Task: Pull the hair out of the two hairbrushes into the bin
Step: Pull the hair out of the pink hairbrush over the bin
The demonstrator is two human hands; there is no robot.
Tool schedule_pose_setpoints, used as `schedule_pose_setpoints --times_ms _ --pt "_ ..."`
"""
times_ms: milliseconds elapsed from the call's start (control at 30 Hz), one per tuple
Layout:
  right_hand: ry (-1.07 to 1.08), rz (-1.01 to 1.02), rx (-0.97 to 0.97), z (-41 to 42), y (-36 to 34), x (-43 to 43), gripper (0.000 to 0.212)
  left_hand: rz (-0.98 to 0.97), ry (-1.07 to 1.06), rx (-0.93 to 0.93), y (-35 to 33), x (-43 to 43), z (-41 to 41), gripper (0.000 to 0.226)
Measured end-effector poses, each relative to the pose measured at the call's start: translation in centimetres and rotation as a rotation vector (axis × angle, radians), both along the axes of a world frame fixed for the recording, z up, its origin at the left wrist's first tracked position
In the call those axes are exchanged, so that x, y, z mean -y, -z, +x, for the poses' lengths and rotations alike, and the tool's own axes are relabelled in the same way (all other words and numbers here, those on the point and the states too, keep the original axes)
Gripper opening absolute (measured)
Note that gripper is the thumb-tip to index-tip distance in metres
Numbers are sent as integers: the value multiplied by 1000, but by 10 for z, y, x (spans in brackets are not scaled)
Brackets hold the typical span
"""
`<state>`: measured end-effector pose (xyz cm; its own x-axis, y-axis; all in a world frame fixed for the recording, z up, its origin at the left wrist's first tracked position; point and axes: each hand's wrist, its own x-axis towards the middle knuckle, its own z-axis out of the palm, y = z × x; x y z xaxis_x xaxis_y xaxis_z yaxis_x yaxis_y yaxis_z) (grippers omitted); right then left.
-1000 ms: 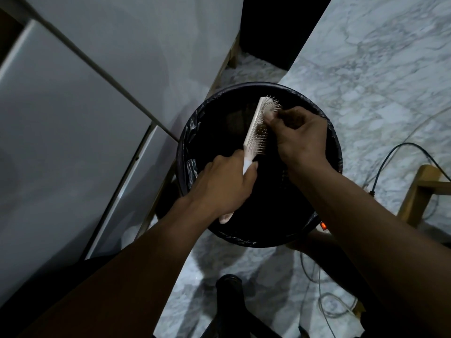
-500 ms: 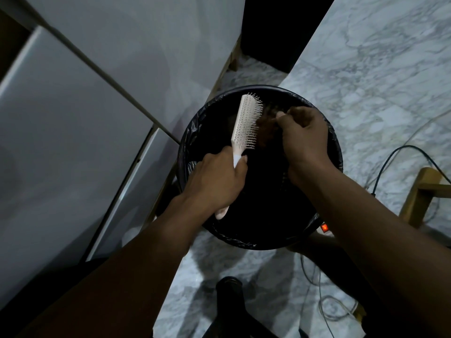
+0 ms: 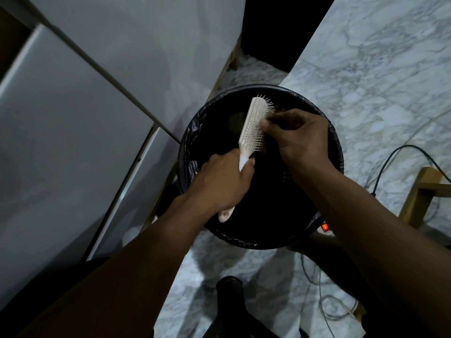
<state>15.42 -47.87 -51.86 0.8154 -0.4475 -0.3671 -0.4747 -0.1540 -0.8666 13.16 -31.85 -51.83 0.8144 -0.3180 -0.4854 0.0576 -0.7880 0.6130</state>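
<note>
The hairbrush (image 3: 253,128), pale with light bristles, hangs over the open mouth of the bin (image 3: 192,142), so whatever comes loose should drop straight in. The right hand (image 3: 301,136) has its fingertips (image 3: 264,123) pressed together into the bristles near the far end of the head, apparently pinching at hair, though the dim light hides any strands. Just below those fingers, the left hand (image 3: 225,182) wraps closed around the handle, its butt poking out beneath the palm, bristle side turned toward the picking fingers for easy reach. Around both hands the black liner rings the bin. Beyond the right wrist a lit orange switch (image 3: 324,226) and cables (image 3: 390,164) lie on the marble floor (image 3: 378,69); left of the gripping hand stand white panels (image 3: 73,142). Nothing blocks the drop. Only one brush is visible.
</note>
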Motion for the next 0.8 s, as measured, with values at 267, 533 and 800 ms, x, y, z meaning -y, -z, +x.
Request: schedule_pose_setpoints --times_ms 267,533,800 --pt "144 236 -76 6 -14 2 7 88 -84 15 7 -10 9 32" --pt "186 161 -214 10 -11 16 16 199 -99 32 4 -13 11 43" --pt "-148 -28 -422 3 -6 18 7 225 -88 48 -3 -13 11 43"
